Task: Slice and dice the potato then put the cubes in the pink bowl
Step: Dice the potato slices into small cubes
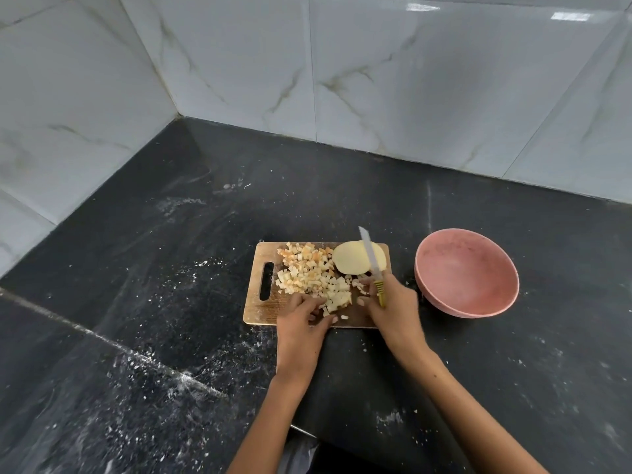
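A wooden cutting board (265, 311) lies on the black counter. A heap of pale potato cubes (309, 275) covers its middle. A peeled potato half (354, 260) sits cut face up at the board's far right corner. My right hand (390, 304) grips the yellow handle of a knife (371, 258), whose blade points away over the potato half. My left hand (302, 318) rests on the board's near edge, fingertips touching the cubes. The pink bowl (466, 271) stands empty just right of the board.
The black stone counter (171, 268) is dusted with white specks and crumbs. Marble-tiled walls (410, 80) close it in at the back and left. A counter step or edge runs diagonally at the lower left.
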Demonstrator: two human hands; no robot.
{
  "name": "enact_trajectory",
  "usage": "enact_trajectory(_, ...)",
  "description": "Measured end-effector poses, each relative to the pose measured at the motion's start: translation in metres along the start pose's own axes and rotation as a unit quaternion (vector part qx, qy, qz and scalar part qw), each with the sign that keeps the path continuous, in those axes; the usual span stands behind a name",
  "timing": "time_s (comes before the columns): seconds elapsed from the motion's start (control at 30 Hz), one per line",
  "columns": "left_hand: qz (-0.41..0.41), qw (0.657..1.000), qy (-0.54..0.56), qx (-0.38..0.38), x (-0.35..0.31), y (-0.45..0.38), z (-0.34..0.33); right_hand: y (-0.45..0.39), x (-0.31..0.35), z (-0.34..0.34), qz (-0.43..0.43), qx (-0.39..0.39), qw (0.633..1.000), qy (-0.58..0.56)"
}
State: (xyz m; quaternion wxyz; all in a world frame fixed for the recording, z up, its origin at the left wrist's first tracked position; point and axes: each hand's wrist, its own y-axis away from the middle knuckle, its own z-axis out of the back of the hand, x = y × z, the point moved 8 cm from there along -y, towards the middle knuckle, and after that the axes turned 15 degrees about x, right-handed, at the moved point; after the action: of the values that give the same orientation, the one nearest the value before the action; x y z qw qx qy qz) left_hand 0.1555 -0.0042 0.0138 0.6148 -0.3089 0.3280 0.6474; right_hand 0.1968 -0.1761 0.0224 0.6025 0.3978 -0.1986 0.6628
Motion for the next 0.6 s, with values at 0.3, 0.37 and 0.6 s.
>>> enact_trajectory(0.3,-0.022,0.999,-0.025,-0.008,-0.002,-0.004,-0.001,0.003,-0.02,0.005,-0.042,-0.008,0.997,0.058)
enact_trajectory(0.37,-0.022,0.999,-0.029,-0.015,-0.002,-0.004,-0.001,-0.004,-0.011,-0.003,-0.034,0.0,0.998,0.044)
enact_trajectory(0.6,-0.051,0.996,-0.067,-0.042,-0.009,0.0,-0.001,-0.007,0.001,-0.003,0.0,0.035,0.999,-0.005)
